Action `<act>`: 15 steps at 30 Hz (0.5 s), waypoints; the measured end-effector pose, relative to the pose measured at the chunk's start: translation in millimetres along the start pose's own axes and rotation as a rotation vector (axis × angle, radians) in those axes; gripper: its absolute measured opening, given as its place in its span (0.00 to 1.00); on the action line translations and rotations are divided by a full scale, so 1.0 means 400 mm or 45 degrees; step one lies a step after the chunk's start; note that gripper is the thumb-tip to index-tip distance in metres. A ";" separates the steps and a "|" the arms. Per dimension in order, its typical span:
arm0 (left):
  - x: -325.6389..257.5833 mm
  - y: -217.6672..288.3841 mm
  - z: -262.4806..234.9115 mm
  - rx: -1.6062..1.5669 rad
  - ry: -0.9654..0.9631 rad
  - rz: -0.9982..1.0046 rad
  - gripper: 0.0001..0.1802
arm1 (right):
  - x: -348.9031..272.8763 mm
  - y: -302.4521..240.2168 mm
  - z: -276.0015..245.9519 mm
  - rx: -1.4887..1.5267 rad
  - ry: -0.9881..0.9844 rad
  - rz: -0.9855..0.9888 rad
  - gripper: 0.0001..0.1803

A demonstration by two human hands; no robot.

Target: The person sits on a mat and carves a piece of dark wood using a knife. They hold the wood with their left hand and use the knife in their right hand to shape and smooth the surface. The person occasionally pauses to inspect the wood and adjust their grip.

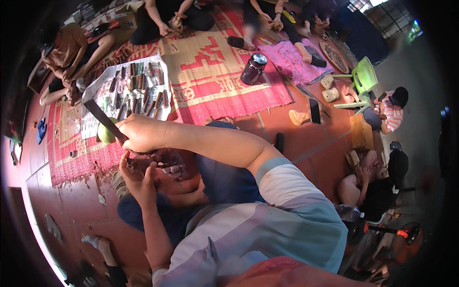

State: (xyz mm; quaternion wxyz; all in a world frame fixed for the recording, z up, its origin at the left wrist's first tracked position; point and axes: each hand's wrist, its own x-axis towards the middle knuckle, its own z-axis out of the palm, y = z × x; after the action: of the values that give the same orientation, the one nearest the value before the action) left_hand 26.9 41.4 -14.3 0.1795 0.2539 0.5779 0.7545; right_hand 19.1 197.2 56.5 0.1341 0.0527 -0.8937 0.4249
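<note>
My right hand (137, 133) is closed around a long, flat, dark tool, like a file or blade (103, 116). It slants up and left toward a sheet of newspaper (93, 103) spread on the mat. Just below, my left hand (140, 182) has its forefinger and thumb around something dark reddish-brown, partly hidden by the right hand; I cannot make out its shape. Several slim dark brown pieces (138, 82) lie in rows on the newspaper. A pale green rounded thing (105, 134) sits behind the tool.
A red and straw-coloured woven mat (201, 83) covers the tiled floor ahead. On it stands a dark flask (254, 69). A phone (314, 111), a green chair (364, 76) and a wooden block (361, 131) are to the right. Several people sit around, one (69, 52) at the far left.
</note>
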 end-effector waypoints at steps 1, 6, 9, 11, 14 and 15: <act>0.002 -0.008 -0.004 -0.013 0.010 0.026 0.34 | 0.003 0.001 0.010 -0.078 0.008 -0.023 0.10; -0.023 -0.010 -0.004 -0.115 0.104 0.013 0.31 | 0.020 0.019 0.045 -0.130 -0.152 0.069 0.13; -0.018 -0.006 0.001 -0.111 0.128 -0.023 0.28 | 0.060 0.040 0.007 0.251 -0.190 0.219 0.09; -0.018 -0.028 0.003 -0.088 0.161 0.067 0.26 | 0.057 0.045 -0.019 0.198 -0.100 0.172 0.07; -0.035 -0.022 0.009 -0.109 0.181 -0.025 0.24 | 0.011 -0.012 0.018 0.115 -0.226 0.196 0.07; -0.035 -0.028 0.009 -0.076 0.171 -0.046 0.24 | 0.001 -0.018 0.031 -0.058 -0.235 0.070 0.07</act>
State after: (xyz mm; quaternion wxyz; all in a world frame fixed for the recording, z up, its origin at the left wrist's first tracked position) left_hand 40.1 39.3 -26.9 0.1614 0.1866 0.5704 0.7834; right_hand 17.9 183.2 54.6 0.0406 0.0642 -0.9128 0.4013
